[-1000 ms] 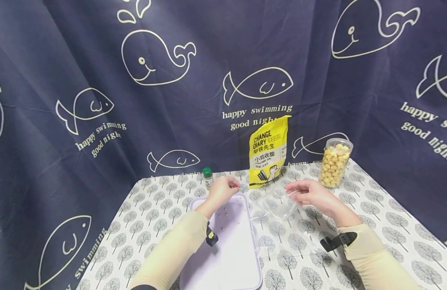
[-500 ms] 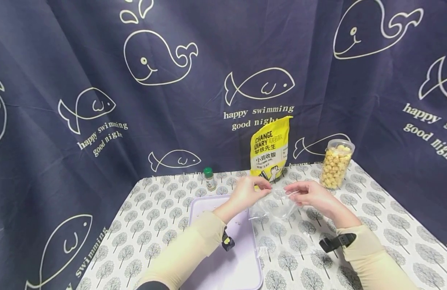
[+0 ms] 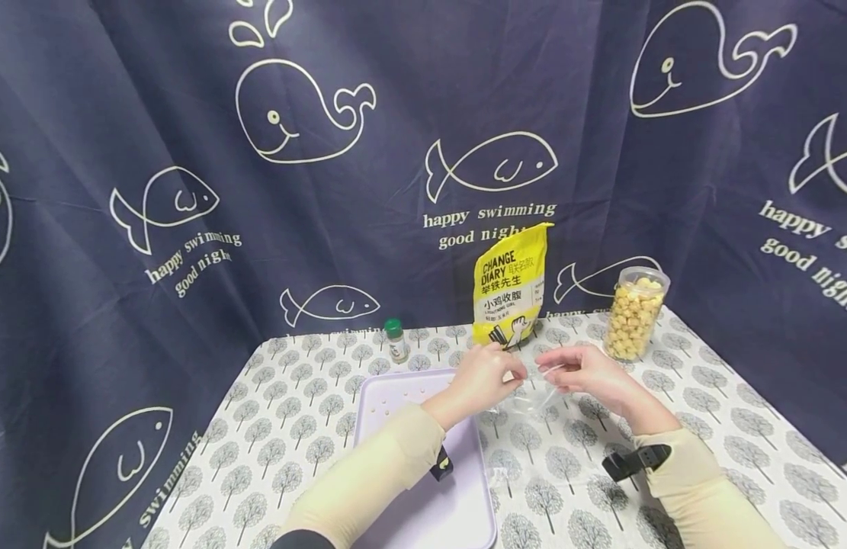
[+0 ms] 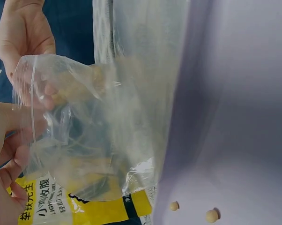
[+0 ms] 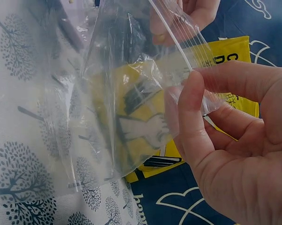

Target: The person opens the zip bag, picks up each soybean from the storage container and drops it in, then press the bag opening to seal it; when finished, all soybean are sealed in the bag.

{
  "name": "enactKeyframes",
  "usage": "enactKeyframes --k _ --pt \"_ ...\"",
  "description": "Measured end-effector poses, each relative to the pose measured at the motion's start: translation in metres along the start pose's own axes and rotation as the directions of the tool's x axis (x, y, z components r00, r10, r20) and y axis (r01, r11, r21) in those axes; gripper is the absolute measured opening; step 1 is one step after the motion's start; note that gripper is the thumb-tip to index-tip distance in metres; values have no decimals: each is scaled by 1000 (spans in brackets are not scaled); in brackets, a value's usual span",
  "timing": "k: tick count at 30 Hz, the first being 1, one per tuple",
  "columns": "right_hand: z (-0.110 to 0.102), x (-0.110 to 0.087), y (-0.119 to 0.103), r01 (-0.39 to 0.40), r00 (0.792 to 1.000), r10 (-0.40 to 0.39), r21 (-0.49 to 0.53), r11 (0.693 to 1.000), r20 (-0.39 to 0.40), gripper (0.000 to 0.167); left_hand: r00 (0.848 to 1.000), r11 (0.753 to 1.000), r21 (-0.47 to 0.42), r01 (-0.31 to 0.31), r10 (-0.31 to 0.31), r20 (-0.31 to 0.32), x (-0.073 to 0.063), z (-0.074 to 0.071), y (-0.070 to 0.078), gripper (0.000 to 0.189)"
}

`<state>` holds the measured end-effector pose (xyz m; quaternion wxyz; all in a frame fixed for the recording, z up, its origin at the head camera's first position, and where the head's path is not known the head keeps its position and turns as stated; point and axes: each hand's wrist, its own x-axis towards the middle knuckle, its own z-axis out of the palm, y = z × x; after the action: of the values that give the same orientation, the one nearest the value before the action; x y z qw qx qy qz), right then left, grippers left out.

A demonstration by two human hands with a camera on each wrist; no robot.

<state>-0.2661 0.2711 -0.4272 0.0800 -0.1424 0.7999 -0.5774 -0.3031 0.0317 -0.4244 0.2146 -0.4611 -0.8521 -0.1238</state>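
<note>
A clear zip-top plastic bag (image 5: 117, 103) hangs from my right hand (image 3: 598, 385), whose thumb and fingers pinch it near the zip strip. My left hand (image 3: 481, 381) is at the bag's mouth, fingertips seen through the film in the right wrist view. A small yellowish piece (image 5: 160, 38) shows at those pinched fingertips, mostly hidden by them. Left of the bag lies a lilac tray (image 3: 457, 503), with several small round beige balls (image 4: 211, 215) scattered toward its far end. My left forearm crosses over the tray.
Behind the hands stands a yellow snack bag (image 3: 508, 290). A clear tub of popcorn-like pieces (image 3: 634, 316) is at the back right, and a small green-capped bottle (image 3: 396, 343) stands past the tray. A dark blue curtain (image 3: 396, 206) hangs behind the tree-print tablecloth (image 3: 286, 435).
My left hand has moved right, from over the tray's far end to the plastic bag's mouth. My right hand keeps its pinch on the bag, nearly still.
</note>
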Motion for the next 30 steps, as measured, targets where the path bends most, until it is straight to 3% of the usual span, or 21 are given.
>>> enactKeyframes --k 2,5,7,10,13,16,18,23,26,30 --pt "1 0 1 8 1000 -8 1 1000 7 45 1000 1000 -20 13 -13 5 -1 3 -1 12" --pt "3 0 0 6 1000 -6 2 1000 6 45 996 979 -179 94 -92 17 -3 4 -4 14" --pt "3 0 -2 9 1000 -9 5 1000 2 45 985 934 -317 165 -171 11 -3 2 -8 13" --pt "2 -1 -6 3 1000 -3 15 1000 -7 45 953 830 -494 260 -304 -8 -3 -2 -20 12" --pt "2 -2 -8 2 1000 -2 25 1000 -1 45 908 756 -563 334 -418 -22 -5 -6 -38 12" --pt "2 -3 -8 -3 1000 3 23 1000 5 46 867 707 -583 401 -498 -8 -12 -8 -56 10" --pt "3 -3 -7 -9 1000 9 15 1000 2 46 848 695 -569 439 -530 7 -20 -7 -67 8" --pt "2 -1 -4 -26 1000 26 -15 1000 -14 44 812 715 -451 535 -581 42 -38 2 -85 4" --pt "1 0 -4 -35 999 34 -21 999 -22 44 792 712 -404 575 -608 58 -47 9 -90 4" --pt "0 1 -3 -34 999 34 3 999 -17 45 760 681 -373 630 -641 113 -58 19 -93 6"
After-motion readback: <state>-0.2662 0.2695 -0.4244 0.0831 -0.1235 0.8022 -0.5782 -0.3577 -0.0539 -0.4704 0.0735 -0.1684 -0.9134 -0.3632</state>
